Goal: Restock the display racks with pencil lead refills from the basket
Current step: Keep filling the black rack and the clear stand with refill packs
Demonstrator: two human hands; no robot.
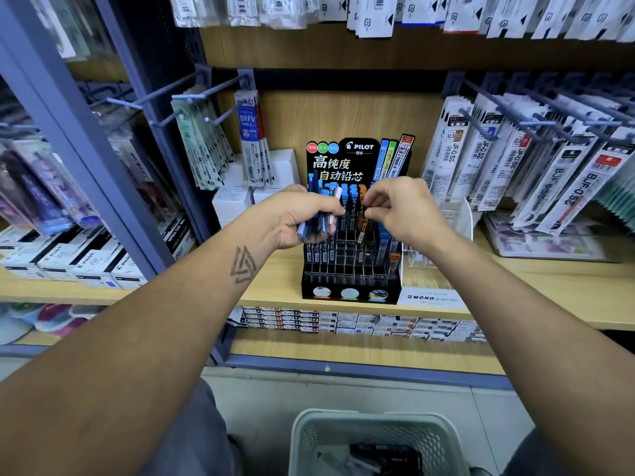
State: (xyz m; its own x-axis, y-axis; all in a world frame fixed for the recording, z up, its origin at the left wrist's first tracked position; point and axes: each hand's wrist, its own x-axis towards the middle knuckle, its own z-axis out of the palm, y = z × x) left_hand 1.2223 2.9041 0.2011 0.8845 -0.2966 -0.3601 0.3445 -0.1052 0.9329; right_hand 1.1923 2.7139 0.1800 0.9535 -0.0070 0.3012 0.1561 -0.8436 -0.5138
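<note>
A black tiered display rack (350, 280) with a PILOT header stands on the wooden shelf, its clear slots partly filled with lead refill cases. My left hand (299, 218) grips a bundle of blue-capped lead refill cases (323, 197) in front of the rack's upper rows. My right hand (402, 207) is just to the right, fingers curled and pinching a small orange-capped refill (365, 216) over the upper slots. A pale green mesh basket (374, 431) sits on the floor at the bottom, with dark packs inside.
Hanging pen refill packs (515, 166) crowd metal pegs (508, 108) to the right, and more hang at the left (206, 149). White boxes (247, 194) stand behind the rack's left side. A clear MONO stand (433, 297) sits beside the rack. Small boxes (360, 322) line the shelf below.
</note>
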